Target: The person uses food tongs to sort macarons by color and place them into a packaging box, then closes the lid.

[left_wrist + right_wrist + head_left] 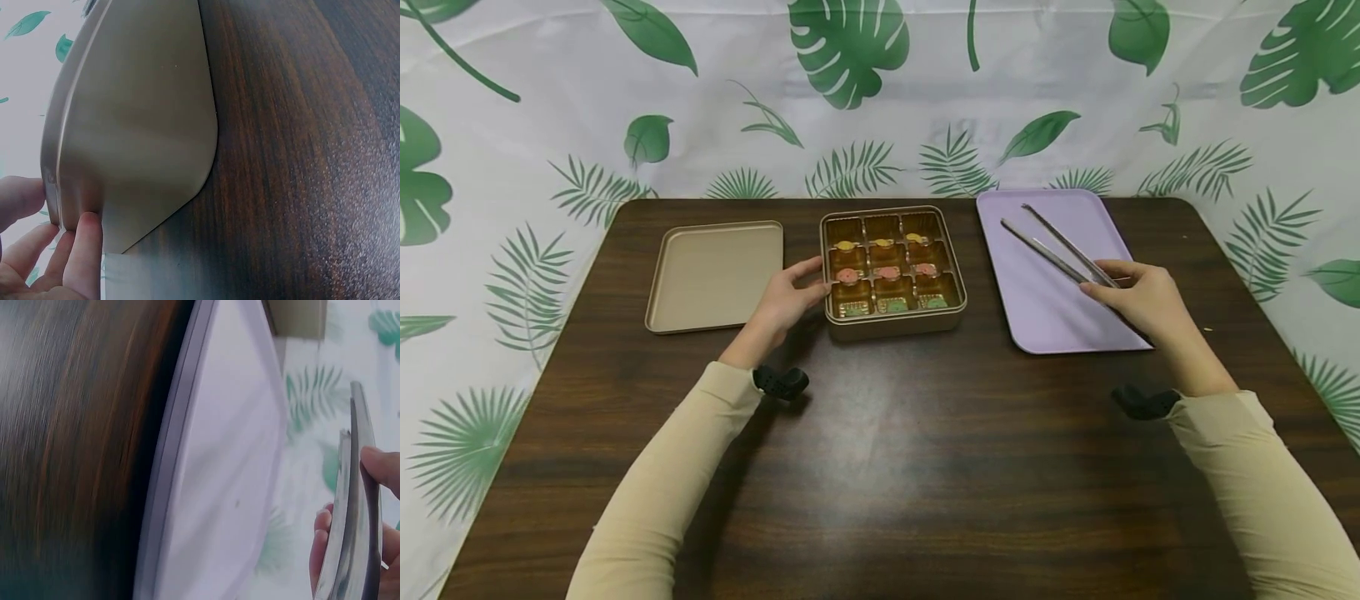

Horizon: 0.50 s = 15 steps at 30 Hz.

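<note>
Box: we log a gold box (893,321) at the middle of the dark wooden table (880,467), open, with a grid of nine compartments.
Contents: each compartment that we can see into holds one small sweet, yellow in the far row (882,243), pink in the middle row (887,272), green in the near row (894,306).
Lid: the matching gold lid (715,275) lies inside-up on the table, left of the box and apart from it.
Tray: a lilac tray (1045,317) lies right of the box, bearing nothing but the tongs.
Tongs: metal tongs (1056,247), tips pointing away over the tray, arms spread.
Progress: as we judge it, the opening is done, since the lid is off and set aside; no sweet has left its compartment and none lies on the tray, so any moving of sweets is all still to do.
Left hand: our left hand (786,300) rests against the box's left wall, thumb on the rim, fingers (84,250) loosely bent and pressed to the side; it steadies rather than grips.
Right hand: our right hand (1138,298) lies over the tray's near right part, thumb and fingers (322,550) pinched on the hinge end of the tongs.
Arms: both forearms in beige sleeves reach forward, wrists low over the table.
</note>
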Tool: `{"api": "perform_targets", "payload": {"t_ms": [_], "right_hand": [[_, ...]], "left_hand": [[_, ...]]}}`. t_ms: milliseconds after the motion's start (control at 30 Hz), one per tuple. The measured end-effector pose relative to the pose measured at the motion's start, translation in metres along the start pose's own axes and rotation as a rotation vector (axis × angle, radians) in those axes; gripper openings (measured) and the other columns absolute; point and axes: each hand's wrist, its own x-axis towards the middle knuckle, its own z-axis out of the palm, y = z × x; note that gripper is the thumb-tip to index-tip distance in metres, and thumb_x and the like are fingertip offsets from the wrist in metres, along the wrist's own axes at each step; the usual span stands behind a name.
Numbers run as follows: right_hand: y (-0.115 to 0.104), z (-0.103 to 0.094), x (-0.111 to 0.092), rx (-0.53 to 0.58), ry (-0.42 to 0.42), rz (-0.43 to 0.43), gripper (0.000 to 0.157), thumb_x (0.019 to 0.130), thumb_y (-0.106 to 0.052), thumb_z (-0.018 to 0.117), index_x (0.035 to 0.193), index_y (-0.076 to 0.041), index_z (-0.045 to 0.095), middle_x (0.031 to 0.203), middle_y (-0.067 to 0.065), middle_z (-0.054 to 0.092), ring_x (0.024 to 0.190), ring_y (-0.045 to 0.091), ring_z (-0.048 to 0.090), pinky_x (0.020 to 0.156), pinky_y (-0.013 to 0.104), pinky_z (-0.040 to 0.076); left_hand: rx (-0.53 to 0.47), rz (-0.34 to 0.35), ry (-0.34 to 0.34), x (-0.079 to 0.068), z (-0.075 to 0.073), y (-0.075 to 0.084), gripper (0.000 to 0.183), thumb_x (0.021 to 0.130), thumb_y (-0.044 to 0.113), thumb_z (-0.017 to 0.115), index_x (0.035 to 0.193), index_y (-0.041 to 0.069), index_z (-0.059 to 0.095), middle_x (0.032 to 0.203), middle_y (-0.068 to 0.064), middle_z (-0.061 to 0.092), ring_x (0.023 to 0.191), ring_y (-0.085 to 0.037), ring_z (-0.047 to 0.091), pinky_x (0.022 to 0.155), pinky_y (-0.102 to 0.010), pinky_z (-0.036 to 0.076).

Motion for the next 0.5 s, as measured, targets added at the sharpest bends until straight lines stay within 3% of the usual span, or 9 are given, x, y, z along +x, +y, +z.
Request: {"api": "perform_targets", "payload": {"t_ms": [100, 333, 500], "right_hand": [[0.013, -0.007, 0.002, 0.025, 0.014, 0.066, 0.07, 0.086, -0.047, 0.066, 0.137, -0.002, 0.051, 0.127, 0.03, 0.055, 0.076, -0.015, 0.042, 0.058, 0.005, 0.04], [0.039, -0.019, 0.007, 0.035, 0.032, 0.197, 0.079, 0.084, -0.058, 0.06, 0.142, -0.006, 0.046, 0.143, 0.028, 0.044, 0.099, 0.013, 0.048, 0.058, 0.009, 0.04], [0.057, -0.021, 0.008, 0.025, 0.1, 0.241, 0.078, 0.085, -0.058, 0.059, 0.14, -0.005, 0.048, 0.14, 0.026, 0.047, 0.089, 0.002, 0.045, 0.062, 0.011, 0.038]], "left_hand": [[0.001, 0.001, -0.001, 0.0, 0.0, 0.0, 0.056, 0.098, 0.012, 0.052, 0.15, 0.012, 0.032, 0.156, -0.009, 0.03, 0.141, -0.024, 0.037, 0.112, -0.037, 0.039], [-0.012, 0.012, 0.008, 0.0, 0.001, 0.0, 0.056, 0.098, 0.009, 0.052, 0.15, 0.01, 0.032, 0.156, -0.01, 0.031, 0.14, -0.025, 0.039, 0.111, -0.036, 0.039], [-0.016, 0.013, 0.011, 0.001, 0.001, -0.002, 0.056, 0.098, 0.008, 0.052, 0.15, 0.01, 0.032, 0.156, -0.01, 0.031, 0.139, -0.025, 0.039, 0.111, -0.036, 0.04]]}}
